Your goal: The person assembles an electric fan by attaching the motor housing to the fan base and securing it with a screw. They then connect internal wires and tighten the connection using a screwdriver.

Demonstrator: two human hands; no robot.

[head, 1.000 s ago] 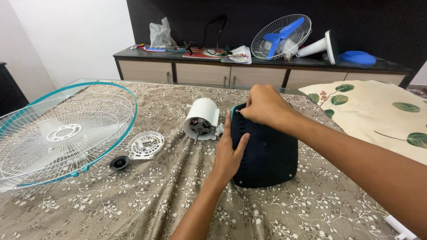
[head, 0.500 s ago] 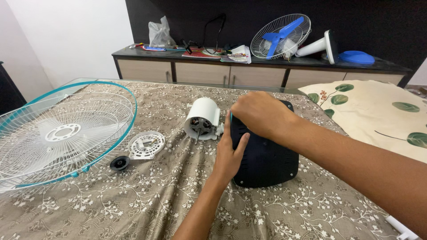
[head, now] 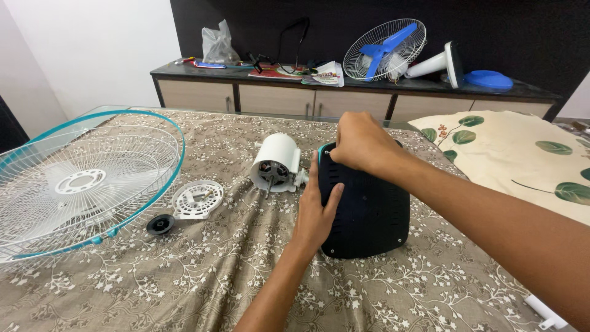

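Black fan base (head: 369, 209) steadied on the cloth-covered surface (head: 215, 276).
The base's left edge is pressed by the flat, open left hand (head: 316, 212); its top corner is pinched by the closed right hand (head: 362, 142), just beside the white motor housing (head: 276, 163).

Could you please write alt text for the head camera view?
A left hand steadies a black fan base on a floral tablecloth while the right hand grips its top edge. A white motor and teal-rimmed fan guard lie to the left.
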